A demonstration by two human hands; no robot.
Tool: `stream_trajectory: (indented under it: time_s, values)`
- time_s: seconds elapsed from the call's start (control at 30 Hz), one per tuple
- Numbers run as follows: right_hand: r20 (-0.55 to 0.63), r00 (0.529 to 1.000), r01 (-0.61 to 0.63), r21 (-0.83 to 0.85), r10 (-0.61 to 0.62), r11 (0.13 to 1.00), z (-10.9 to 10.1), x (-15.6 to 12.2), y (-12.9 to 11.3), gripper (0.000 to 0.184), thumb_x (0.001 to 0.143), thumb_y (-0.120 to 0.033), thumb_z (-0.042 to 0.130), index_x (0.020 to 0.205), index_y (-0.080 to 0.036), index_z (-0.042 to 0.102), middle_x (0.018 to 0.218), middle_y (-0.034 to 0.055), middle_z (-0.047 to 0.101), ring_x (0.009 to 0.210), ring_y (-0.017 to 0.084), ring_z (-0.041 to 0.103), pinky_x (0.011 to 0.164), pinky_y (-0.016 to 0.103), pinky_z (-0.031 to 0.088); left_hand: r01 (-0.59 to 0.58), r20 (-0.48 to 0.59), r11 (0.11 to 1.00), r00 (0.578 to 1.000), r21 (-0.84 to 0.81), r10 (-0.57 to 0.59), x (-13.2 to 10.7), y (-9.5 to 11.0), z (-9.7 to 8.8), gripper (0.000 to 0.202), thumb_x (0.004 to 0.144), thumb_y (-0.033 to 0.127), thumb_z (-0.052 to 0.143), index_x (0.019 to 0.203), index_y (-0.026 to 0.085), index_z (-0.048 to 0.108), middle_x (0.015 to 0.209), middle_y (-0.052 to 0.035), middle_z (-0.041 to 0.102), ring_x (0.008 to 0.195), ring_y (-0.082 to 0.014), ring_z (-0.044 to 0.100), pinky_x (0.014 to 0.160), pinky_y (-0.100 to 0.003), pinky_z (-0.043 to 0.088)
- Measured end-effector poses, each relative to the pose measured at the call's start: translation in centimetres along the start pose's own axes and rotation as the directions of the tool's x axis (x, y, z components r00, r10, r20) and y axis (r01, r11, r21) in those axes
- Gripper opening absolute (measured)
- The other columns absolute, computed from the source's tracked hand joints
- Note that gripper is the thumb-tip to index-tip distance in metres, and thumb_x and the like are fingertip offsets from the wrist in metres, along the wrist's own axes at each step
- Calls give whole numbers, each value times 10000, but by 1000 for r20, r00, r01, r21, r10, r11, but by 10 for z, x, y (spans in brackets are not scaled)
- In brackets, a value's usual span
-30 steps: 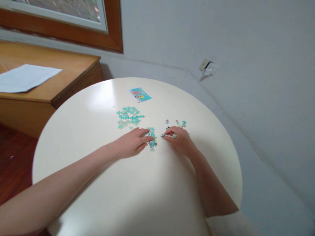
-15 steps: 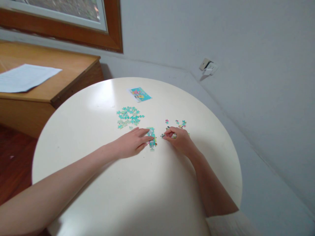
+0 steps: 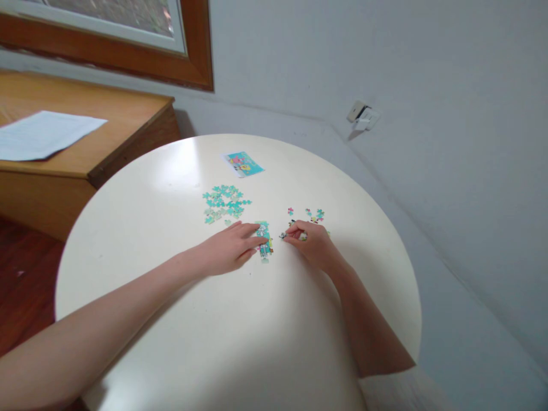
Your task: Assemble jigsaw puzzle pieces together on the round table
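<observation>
My left hand (image 3: 231, 248) lies with its fingers apart, fingertips resting on a small joined section of jigsaw puzzle (image 3: 264, 246) in teal, white and yellow. Just right of that section, my right hand (image 3: 309, 238) pinches a puzzle piece (image 3: 282, 236) between thumb and forefinger, apart from the joined part. Loose puzzle pieces (image 3: 317, 219) lie beyond my right hand, some partly hidden by it. A larger spread of teal and pale green pieces (image 3: 225, 204) sits beyond my left hand.
A picture card (image 3: 244, 164) lies toward the far side of the round white table (image 3: 205, 348). At the left stands a wooden cabinet (image 3: 132, 134) with a sheet of paper (image 3: 47, 136) on it. The wall with a socket (image 3: 363, 116) runs along the right.
</observation>
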State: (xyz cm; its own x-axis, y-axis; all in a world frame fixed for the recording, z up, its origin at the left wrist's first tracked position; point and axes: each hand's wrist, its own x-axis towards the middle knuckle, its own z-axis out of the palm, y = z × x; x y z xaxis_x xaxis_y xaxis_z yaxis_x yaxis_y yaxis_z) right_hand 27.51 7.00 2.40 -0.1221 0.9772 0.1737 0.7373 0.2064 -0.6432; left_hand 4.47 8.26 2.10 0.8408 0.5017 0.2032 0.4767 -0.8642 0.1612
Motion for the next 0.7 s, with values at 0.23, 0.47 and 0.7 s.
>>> stream_trajectory:
  time_s: [0.23,0.47,0.7]
  values:
    - [11,1000,-6,2,6,1000,-1,0,-1,56,656,-127,664,666,-178,641,644,-4,664,617,128,598,625,237,445,12,10,1000,1000,0,-12,0,1,-1,365,908,206,355,1207,156,559,1255,-175,516,1108,-263,514,957,-427,408]
    - [7,1000,-15,-12,15,1000,-1,-1,-2,54,652,-133,663,672,-181,649,643,-5,666,614,131,599,630,245,455,6,0,1000,1000,9,-6,0,1,-1,358,905,207,363,1198,162,563,1250,-170,523,1081,-261,528,942,-427,421]
    - [7,1000,10,-3,-10,1000,-1,-1,-1,53,657,-142,663,674,-191,655,632,-6,666,603,132,601,619,246,463,2,-1,1000,1000,1,-2,0,0,0,364,911,211,351,1206,158,557,1253,-179,516,1091,-267,523,948,-435,414]
